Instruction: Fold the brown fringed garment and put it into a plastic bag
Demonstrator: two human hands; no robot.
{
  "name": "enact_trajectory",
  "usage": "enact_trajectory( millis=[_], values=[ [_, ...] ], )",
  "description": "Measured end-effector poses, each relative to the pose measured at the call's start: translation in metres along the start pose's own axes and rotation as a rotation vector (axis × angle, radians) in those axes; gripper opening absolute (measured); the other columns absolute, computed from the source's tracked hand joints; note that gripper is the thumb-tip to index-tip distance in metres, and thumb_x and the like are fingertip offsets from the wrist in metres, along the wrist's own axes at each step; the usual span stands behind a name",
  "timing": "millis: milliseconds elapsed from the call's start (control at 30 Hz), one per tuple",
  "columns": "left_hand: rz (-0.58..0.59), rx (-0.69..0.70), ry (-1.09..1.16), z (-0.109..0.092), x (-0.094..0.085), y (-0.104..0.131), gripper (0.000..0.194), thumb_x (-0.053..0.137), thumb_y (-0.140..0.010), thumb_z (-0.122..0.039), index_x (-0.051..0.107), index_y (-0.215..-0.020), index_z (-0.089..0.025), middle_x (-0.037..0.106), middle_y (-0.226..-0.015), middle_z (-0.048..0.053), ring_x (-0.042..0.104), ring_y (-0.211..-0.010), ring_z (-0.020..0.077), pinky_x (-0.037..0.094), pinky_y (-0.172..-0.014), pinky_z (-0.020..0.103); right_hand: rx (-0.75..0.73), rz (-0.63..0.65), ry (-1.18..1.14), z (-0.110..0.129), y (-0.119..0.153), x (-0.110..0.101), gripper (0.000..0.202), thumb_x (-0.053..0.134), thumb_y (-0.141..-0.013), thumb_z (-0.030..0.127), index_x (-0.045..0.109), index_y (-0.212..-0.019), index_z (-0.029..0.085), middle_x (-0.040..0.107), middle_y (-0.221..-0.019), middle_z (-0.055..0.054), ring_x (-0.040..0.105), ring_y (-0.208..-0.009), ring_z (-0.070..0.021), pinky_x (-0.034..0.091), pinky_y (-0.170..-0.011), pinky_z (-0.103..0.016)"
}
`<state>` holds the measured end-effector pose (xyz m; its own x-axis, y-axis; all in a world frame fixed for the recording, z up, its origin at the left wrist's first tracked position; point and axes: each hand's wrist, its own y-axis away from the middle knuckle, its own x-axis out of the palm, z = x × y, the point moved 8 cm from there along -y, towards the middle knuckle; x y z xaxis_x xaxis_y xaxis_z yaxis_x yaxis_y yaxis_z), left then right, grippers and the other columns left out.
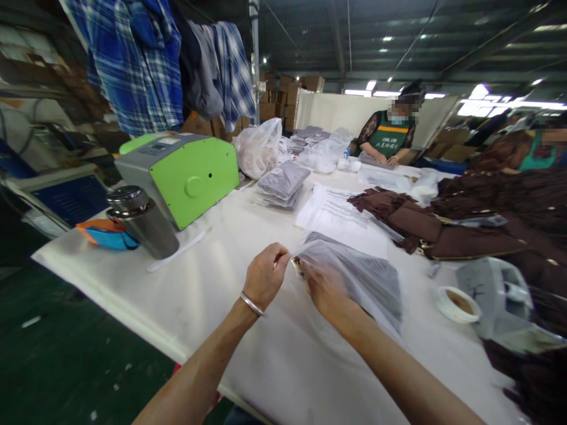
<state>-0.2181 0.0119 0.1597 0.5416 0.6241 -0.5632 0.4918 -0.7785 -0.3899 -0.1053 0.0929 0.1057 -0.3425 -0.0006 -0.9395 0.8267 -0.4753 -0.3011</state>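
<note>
My left hand [264, 275], with a silver bangle on the wrist, pinches the open edge of a clear plastic bag [354, 274] that holds a folded grey garment. My right hand [325, 289] grips the same bag edge right beside it, fingers closed over the plastic. The bag lies flat on the white table [177, 289], stretching away to the right of both hands. The right hand is slightly blurred.
A green machine [186, 174], a steel flask [144, 221] and an orange-blue mask stand at the left. Packed grey garments [283, 183], brown garments [465, 224], a tape roll [458, 302] and empty bags lie beyond. Two people work at the far side.
</note>
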Motion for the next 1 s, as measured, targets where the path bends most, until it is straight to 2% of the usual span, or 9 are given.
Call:
enact_trajectory(
  millis=[133,267,367,567,633,733,833,933,1000],
  values=[
    [0.009,0.005,-0.007,-0.001,0.003,0.001,0.015,0.049,-0.09,-0.024,0.057,-0.078,-0.021,0.061,-0.075,-0.002,0.055,-0.07,0.0146,0.04,-0.067,0.024,0.006,0.064,0.12,0.012,0.002,0.013,0.046,0.039,-0.086,0.003,0.052,-0.127,0.019,0.062,-0.121,-0.013,0.056,-0.111,-0.0288,0.041,-0.096,-0.046],
    [0.029,0.01,-0.032,-0.003,0.008,0.004,0.015,0.049,-0.09,-0.024,0.055,-0.078,-0.021,0.06,-0.074,-0.002,0.055,-0.069,0.0146,0.04,-0.066,0.025,0.058,0.086,0.187,0.009,0.0,0.027,0.048,0.04,-0.086,0.003,0.048,-0.132,0.015,0.055,-0.133,-0.018,0.048,-0.123,-0.0357,0.038,-0.099,-0.055],
    [0.039,0.005,-0.062,-0.003,0.009,0.004,0.015,0.048,-0.091,-0.025,0.054,-0.078,-0.021,0.06,-0.074,-0.002,0.055,-0.07,0.0147,0.04,-0.065,0.024,0.04,0.101,0.202,0.004,0.003,0.029,0.05,0.038,-0.088,0.004,0.045,-0.136,0.014,0.053,-0.137,-0.018,0.046,-0.126,-0.0338,0.034,-0.105,-0.053],
    [0.021,-0.034,-0.188,0.007,0.015,-0.001,0.013,0.043,-0.093,-0.022,0.051,-0.084,-0.021,0.058,-0.081,0.0,0.056,-0.076,0.0167,0.042,-0.07,0.027,0.001,0.1,0.198,-0.004,0.004,0.018,0.042,0.029,-0.094,0.007,0.054,-0.128,0.013,0.06,-0.128,-0.013,0.054,-0.118,-0.0274,0.039,-0.103,-0.041],
    [0.044,-0.036,-0.238,0.01,0.025,-0.002,0.005,0.048,-0.092,-0.023,0.052,-0.091,-0.02,0.059,-0.091,0.003,0.058,-0.085,0.0188,0.043,-0.075,0.029,0.01,0.101,0.193,-0.007,0.001,0.019,0.043,0.027,-0.095,0.008,0.054,-0.129,0.012,0.06,-0.128,-0.013,0.055,-0.117,-0.0261,0.04,-0.103,-0.04],
    [0.117,-0.029,-0.299,0.015,0.045,-0.005,0.021,0.06,-0.086,-0.025,0.052,-0.105,-0.019,0.059,-0.105,0.006,0.059,-0.096,0.022,0.045,-0.082,0.032,0.01,0.088,0.17,-0.007,-0.003,0.018,0.044,0.032,-0.094,0.009,0.049,-0.134,0.014,0.06,-0.129,-0.01,0.055,-0.117,-0.0223,0.041,-0.104,-0.034],
    [0.18,-0.05,-0.341,0.023,0.059,-0.011,0.021,0.055,-0.09,-0.021,0.052,-0.11,-0.02,0.06,-0.11,0.007,0.06,-0.099,0.0214,0.045,-0.084,0.031,0.043,0.061,0.158,-0.007,-0.002,0.008,0.046,0.037,-0.091,0.006,0.048,-0.134,0.016,0.061,-0.126,-0.012,0.057,-0.113,-0.0235,0.043,-0.101,-0.038],
    [0.225,-0.101,-0.374,0.032,0.065,-0.022,0.013,0.048,-0.093,-0.018,0.056,-0.104,-0.02,0.063,-0.103,0.007,0.061,-0.096,0.0207,0.046,-0.082,0.03,0.107,0.032,0.147,-0.008,0.009,-0.009,0.049,0.033,-0.089,0.003,0.048,-0.134,0.017,0.061,-0.125,-0.016,0.057,-0.113,-0.0275,0.042,-0.1,-0.045],
    [0.248,-0.134,-0.39,0.037,0.068,-0.029,0.012,0.047,-0.094,-0.017,0.058,-0.099,-0.018,0.065,-0.098,0.006,0.062,-0.093,0.0206,0.047,-0.081,0.032,0.113,0.042,0.112,-0.009,0.022,-0.018,0.054,0.032,-0.087,0.001,0.048,-0.135,0.019,0.063,-0.124,-0.014,0.059,-0.111,-0.027,0.044,-0.098,-0.044]
  ],
)
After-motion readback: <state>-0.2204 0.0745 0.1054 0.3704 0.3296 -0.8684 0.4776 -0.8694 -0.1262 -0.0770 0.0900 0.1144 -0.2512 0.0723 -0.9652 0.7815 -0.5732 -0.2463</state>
